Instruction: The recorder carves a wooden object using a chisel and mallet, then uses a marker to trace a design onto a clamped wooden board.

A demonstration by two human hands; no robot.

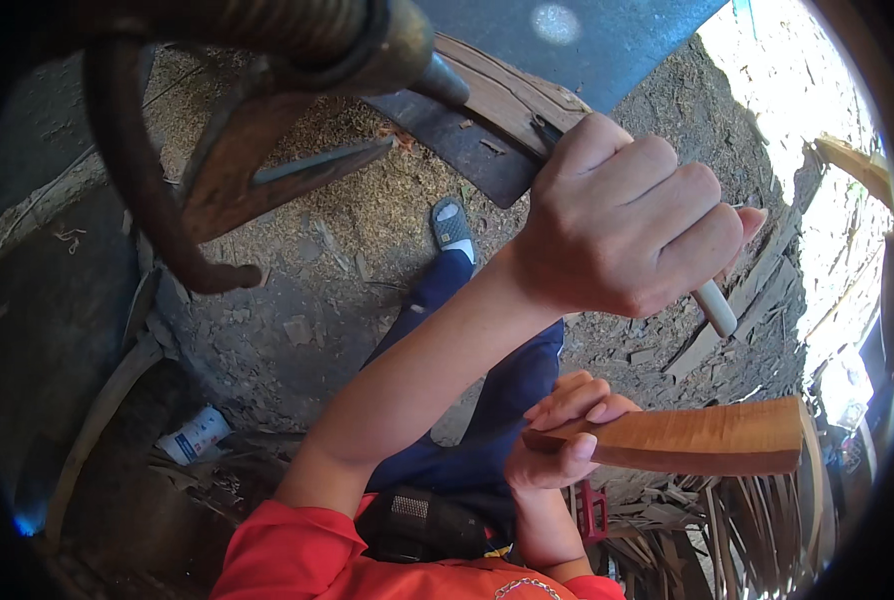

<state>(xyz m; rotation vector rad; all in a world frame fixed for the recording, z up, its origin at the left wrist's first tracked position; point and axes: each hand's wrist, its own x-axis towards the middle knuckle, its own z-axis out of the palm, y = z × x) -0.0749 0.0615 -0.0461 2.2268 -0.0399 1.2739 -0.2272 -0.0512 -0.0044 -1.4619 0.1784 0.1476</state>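
My left hand (627, 220) reaches across to the upper right, its fingers wrapped round a grey rod-like handle (715, 310). The rounded end of that handle sticks out below the fist; its middle is hidden in the palm. Just beyond the knuckles lies a long wooden strip (507, 95) on a dark metal plate (502, 180). Lower down, my right hand (567, 430) grips one end of a thick, slightly curved block of reddish-brown wood (702, 437), thumb on the near side. The block's other end points right, free of the hand.
A heavy metal machine part with a tapered tip (437, 80) and a curved rusty lever (157, 200) fills the upper left. A blue-grey surface (577, 45) lies at the top. Sawdust and chips cover the floor (307, 260). Wood offcuts (757, 530) pile at lower right.
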